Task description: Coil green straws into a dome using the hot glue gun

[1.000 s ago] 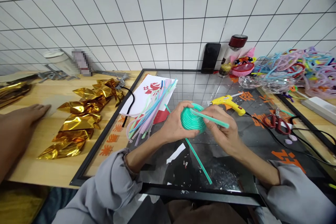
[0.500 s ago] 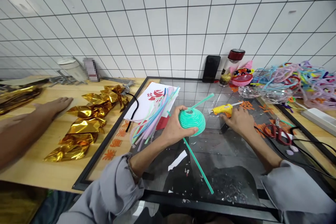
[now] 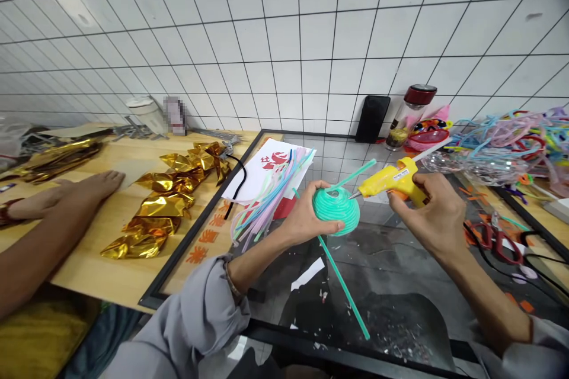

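In right hand (image 3: 438,212), gripped by handle (image 3: 416,193), yellow plastic glue gun (image 3: 384,180), long axis from two o'clock to eight; at nozzle (image 3: 354,195), contact unclear, round green coiled fuzzy body (image 3: 336,214), clasped from nine o'clock in left hand (image 3: 305,217).

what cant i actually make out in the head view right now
All in the head view:
Side of the green coil against the palm: hidden by the left hand.
Part of the grip of the yellow glue gun: covered by the right hand.
Whether its nozzle touches the green coil: too small to tell.
Pixelated item beside the white cup: blurred out.
Pipe-cleaner heap: cut off by the right edge.
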Demonstrator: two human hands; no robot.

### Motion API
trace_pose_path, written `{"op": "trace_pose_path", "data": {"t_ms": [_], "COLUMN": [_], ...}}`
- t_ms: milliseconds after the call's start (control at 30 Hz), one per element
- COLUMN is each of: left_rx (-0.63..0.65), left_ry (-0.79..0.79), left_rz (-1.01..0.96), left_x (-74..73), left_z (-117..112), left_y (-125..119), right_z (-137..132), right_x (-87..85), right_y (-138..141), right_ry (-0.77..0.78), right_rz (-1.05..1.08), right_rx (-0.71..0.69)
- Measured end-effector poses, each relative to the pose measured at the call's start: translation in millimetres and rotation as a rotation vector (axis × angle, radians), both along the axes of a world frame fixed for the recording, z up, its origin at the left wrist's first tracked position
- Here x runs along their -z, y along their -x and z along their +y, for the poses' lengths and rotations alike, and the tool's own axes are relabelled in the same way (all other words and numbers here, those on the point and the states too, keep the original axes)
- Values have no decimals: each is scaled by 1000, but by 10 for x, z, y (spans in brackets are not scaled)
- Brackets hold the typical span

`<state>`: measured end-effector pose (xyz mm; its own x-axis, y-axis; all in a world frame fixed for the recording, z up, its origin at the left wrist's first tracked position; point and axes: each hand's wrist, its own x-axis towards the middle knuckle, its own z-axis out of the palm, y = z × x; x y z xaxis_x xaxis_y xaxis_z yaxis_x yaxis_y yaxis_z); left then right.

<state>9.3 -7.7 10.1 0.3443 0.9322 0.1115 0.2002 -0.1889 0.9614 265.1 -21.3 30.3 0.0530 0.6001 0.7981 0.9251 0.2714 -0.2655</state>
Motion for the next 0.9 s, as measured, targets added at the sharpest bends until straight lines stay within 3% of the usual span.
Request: {"op": "trace_pose_path", "data": {"t_ms": [100, 400, 767, 900], "left_rx": [24, 29, 39, 43], "left_ry": [-4, -6, -70, -77], "left_rz": [-17, 22, 40, 40], "left_x": [20, -37, -37, -37], "left_z": [-10, -84, -108, -108], "left_y": [-8, -37, -44, -37], "right_z": [-94, -144, -178, -207], "right_x": [2, 70, 104, 73], "right_y": [111, 230, 282, 300], "right_ry": [-139, -277, -282, -176], "right_rz": [-62, -154, -183, -130], "right_rx": [-51, -55, 20, 30]}}
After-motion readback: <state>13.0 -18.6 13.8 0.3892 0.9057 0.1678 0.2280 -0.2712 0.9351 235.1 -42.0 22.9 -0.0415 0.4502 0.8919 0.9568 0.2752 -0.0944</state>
